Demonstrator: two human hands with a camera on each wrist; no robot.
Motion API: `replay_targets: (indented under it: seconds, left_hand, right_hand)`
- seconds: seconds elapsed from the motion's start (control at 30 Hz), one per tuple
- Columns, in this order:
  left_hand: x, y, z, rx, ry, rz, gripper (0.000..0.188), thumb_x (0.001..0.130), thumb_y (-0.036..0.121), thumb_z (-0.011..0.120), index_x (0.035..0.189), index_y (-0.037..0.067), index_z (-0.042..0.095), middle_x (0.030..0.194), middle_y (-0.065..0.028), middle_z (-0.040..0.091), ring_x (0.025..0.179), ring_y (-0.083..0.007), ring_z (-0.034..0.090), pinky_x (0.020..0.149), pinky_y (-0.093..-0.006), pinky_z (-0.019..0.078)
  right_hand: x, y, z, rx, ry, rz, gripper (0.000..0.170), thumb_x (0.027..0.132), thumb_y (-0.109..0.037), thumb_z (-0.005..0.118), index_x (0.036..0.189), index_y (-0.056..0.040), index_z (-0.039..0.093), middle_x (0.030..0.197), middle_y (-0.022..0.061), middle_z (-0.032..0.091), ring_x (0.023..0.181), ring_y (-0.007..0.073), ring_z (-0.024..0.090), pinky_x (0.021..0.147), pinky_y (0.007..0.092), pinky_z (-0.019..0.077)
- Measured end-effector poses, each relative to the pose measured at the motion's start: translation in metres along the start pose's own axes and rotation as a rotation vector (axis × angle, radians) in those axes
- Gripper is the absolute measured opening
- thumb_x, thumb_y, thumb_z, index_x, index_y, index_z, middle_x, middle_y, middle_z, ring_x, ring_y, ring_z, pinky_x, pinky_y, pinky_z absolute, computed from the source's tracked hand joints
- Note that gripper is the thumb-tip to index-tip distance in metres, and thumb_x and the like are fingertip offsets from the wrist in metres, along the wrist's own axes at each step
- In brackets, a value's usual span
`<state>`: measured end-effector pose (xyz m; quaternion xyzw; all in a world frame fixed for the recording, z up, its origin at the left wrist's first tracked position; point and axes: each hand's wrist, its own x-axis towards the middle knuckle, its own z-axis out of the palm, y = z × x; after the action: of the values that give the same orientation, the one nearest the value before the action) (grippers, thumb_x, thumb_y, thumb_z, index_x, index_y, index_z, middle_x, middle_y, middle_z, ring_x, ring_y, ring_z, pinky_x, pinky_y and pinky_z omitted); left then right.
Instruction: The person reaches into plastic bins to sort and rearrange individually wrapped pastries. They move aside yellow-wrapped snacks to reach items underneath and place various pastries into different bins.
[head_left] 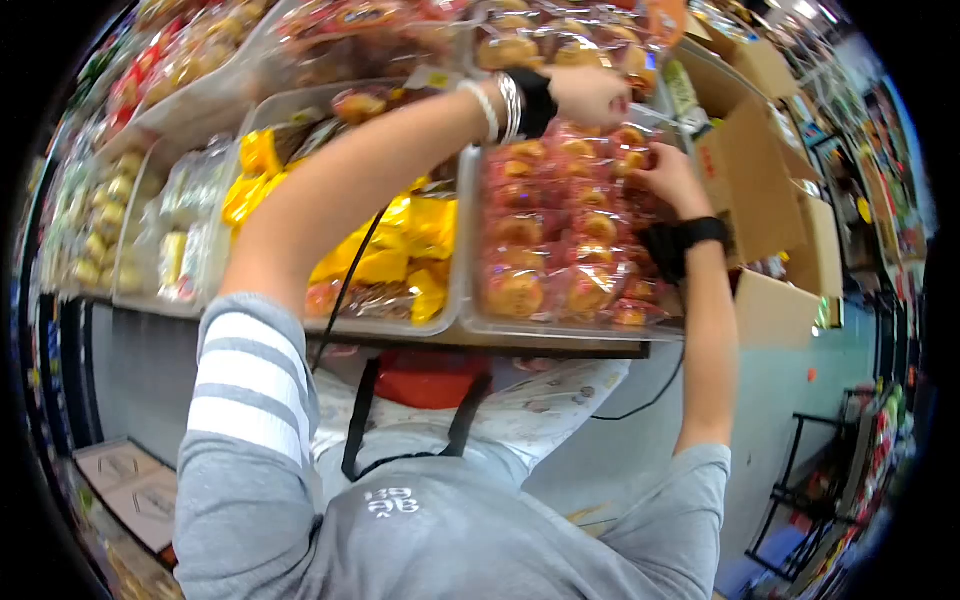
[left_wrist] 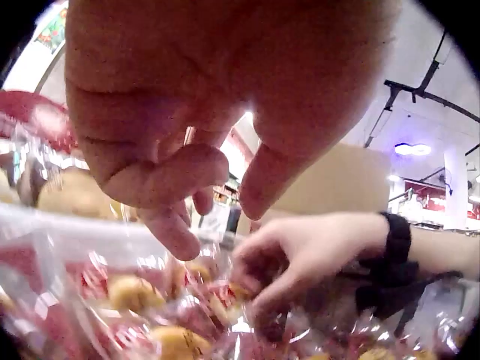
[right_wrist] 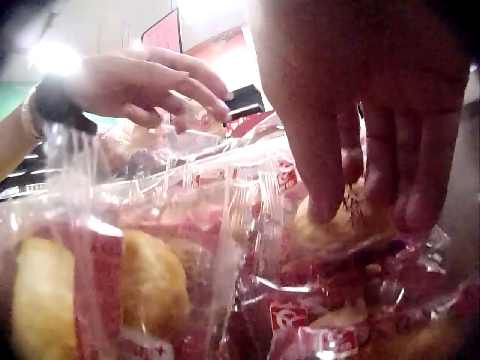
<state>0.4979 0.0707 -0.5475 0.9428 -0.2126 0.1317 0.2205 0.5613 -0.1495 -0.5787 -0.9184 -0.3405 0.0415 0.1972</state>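
Observation:
Rows of round pastries in clear and red wrappers fill a clear plastic bin. The left hand is above the bin's far end, fingers loosely bent and holding nothing. Lower and to its right, the right hand reaches down among the packs at the bin's right side. In the right wrist view its thumb and fingers grip a wrapped pastry; the fingertips are partly hidden by film and shadow.
Yellow packs lie in the neighbouring bin. An open cardboard box stands right of the pastries. More filled bins are behind and at the left. A black cable hangs across the yellow packs.

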Motion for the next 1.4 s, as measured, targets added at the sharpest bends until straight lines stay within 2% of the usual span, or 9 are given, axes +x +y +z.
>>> replay_targets:
  seconds: [0.13, 0.17, 0.27, 0.33, 0.43, 0.53, 0.9, 1.17, 1.4]
  left_hand:
    - [-0.068, 0.044, -0.105, -0.117, 0.026, -0.05, 0.028, 0.091, 0.027, 0.057, 0.107, 0.005, 0.063, 0.094, -0.0094, 0.067, 0.085, -0.0177, 0.064, 0.074, -0.0284, 0.0503]
    - [-0.096, 0.078, -0.135, -0.356, -0.08, -0.196, 0.023, 0.091, 0.018, 0.053, 0.103, -0.001, 0.059, 0.078, -0.007, 0.062, 0.066, -0.0126, 0.056, 0.059, -0.0277, 0.0461]
    - [-0.171, 0.07, -0.148, -0.014, -0.099, -0.092, 0.02, 0.091, 0.015, 0.058, 0.103, -0.001, 0.059, 0.086, -0.0058, 0.063, 0.081, -0.0126, 0.058, 0.074, -0.0267, 0.0483]
    - [-0.221, 0.074, -0.154, 0.12, -0.17, -0.164, 0.017, 0.089, 0.014, 0.059, 0.095, -0.001, 0.06, 0.083, -0.0121, 0.063, 0.075, -0.0227, 0.06, 0.07, -0.0319, 0.0486]
    - [-0.28, 0.101, -0.141, 0.219, -0.444, -0.655, 0.027, 0.082, 0.029, 0.065, 0.087, 0.003, 0.064, 0.077, -0.0141, 0.065, 0.073, -0.0307, 0.063, 0.067, -0.0382, 0.0493]
    - [-0.322, 0.115, -0.107, 0.263, -0.49, -0.742, 0.037, 0.076, 0.037, 0.068, 0.081, 0.001, 0.06, 0.075, -0.0191, 0.063, 0.073, -0.0365, 0.063, 0.067, -0.0437, 0.051]
    - [-0.321, 0.112, -0.107, 0.189, -0.564, -0.7, 0.043, 0.08, 0.035, 0.066, 0.104, 0.002, 0.05, 0.069, -0.017, 0.063, 0.068, -0.0361, 0.063, 0.063, -0.0417, 0.0498]
    - [-0.29, 0.084, -0.143, -0.24, -0.758, -0.83, 0.046, 0.075, 0.007, 0.071, 0.113, 0.002, 0.047, 0.074, -0.0142, 0.067, 0.069, -0.0252, 0.067, 0.061, -0.0343, 0.0504]
    - [-0.208, 0.091, -0.169, -0.783, -0.458, -0.692, 0.04, 0.085, 0.0, 0.062, 0.123, -0.001, 0.048, 0.094, -0.0123, 0.068, 0.08, -0.0125, 0.067, 0.072, -0.0241, 0.0545]
  right_hand:
    - [-0.005, 0.003, -0.018, 0.136, -0.009, 0.022, 0.029, 0.074, -0.025, 0.075, 0.079, -0.0001, 0.06, 0.069, 0.0085, 0.061, 0.065, 0.0168, 0.057, 0.06, 0.0313, 0.0471]
    - [-0.009, 0.001, -0.022, 0.173, 0.094, -0.048, 0.031, 0.076, -0.027, 0.073, 0.078, 0.0, 0.059, 0.067, 0.0063, 0.059, 0.062, 0.0138, 0.054, 0.057, 0.0299, 0.0451]
    - [-0.009, -0.011, -0.028, 0.212, 0.128, 0.008, 0.031, 0.079, -0.028, 0.071, 0.078, 0.0006, 0.058, 0.065, 0.0047, 0.056, 0.061, 0.0117, 0.052, 0.056, 0.0282, 0.0438]
    - [-0.005, -0.002, -0.022, 0.18, 0.128, -0.045, 0.031, 0.081, -0.027, 0.069, 0.08, 0.0014, 0.057, 0.064, 0.0041, 0.055, 0.059, 0.0104, 0.05, 0.056, 0.0271, 0.0423]
    - [-0.005, -0.008, -0.018, 0.221, 0.091, -0.07, 0.029, 0.083, -0.024, 0.067, 0.08, 0.0018, 0.056, 0.063, 0.0038, 0.053, 0.058, 0.0096, 0.047, 0.054, 0.0272, 0.0404]
    - [-0.009, -0.017, -0.016, 0.227, 0.137, -0.151, 0.026, 0.085, -0.022, 0.065, 0.081, 0.0018, 0.055, 0.062, 0.0026, 0.05, 0.057, 0.0083, 0.045, 0.053, 0.0269, 0.0383]
    - [-0.008, -0.016, -0.017, 0.293, 0.252, -0.228, 0.022, 0.085, -0.019, 0.063, 0.082, 0.0013, 0.056, 0.063, 0.0016, 0.052, 0.058, 0.0069, 0.046, 0.053, 0.0257, 0.039]
    - [-0.027, -0.055, -0.031, 0.511, 0.168, -0.309, 0.02, 0.088, -0.017, 0.063, 0.084, 0.0016, 0.057, 0.07, -0.0019, 0.055, 0.063, 0.0036, 0.047, 0.056, 0.0203, 0.0377]
    - [-0.057, -0.091, -0.052, 0.973, -0.45, -0.401, 0.019, 0.091, -0.019, 0.06, 0.097, -0.0008, 0.059, 0.086, 0.0008, 0.061, 0.076, 0.0071, 0.057, 0.064, 0.0221, 0.047]
